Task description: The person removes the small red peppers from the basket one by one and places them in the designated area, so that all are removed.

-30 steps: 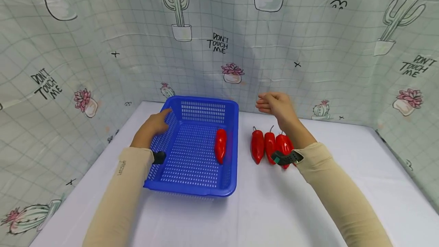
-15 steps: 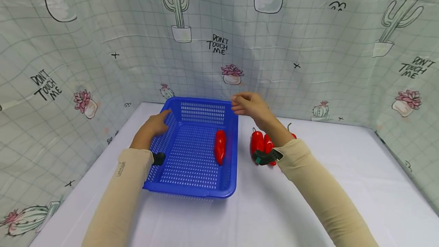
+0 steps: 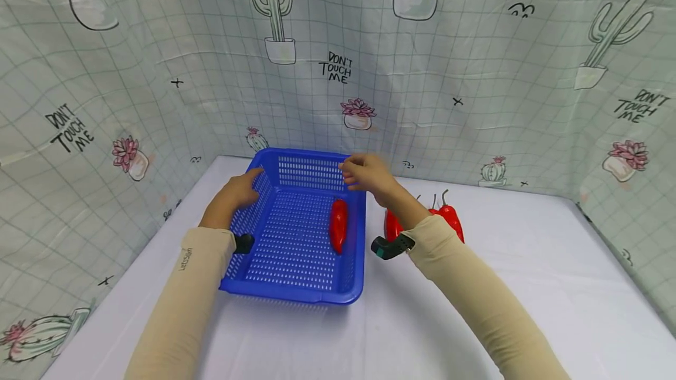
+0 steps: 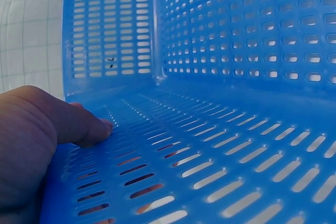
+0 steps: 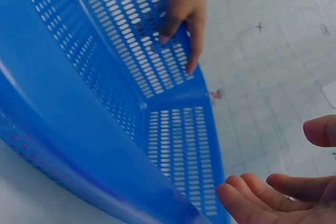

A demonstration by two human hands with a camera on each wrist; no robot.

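My left hand (image 3: 237,193) grips the left wall of a blue perforated plastic basket (image 3: 296,233). In the left wrist view the thumb (image 4: 79,124) lies on the inner face, and parts of the fingers show through the slots. One glossy red chili pepper (image 3: 338,226) lies inside the basket, along its right side. At the back right corner of the basket, my right hand (image 3: 369,177) hovers by the rim. The right wrist view shows its thumb (image 5: 321,131) apart from the fingers and nothing between them.
Several red chili peppers (image 3: 451,220) with stems lie right of the basket on the white table (image 3: 528,263), partly hidden by the right forearm. Behind and at the sides hangs a pale gridded cloth (image 3: 422,75) printed with cacti.
My right hand has moved left, from above the peppers on the table to the basket's back right corner. The left hand and the pepper in the basket have stayed put.
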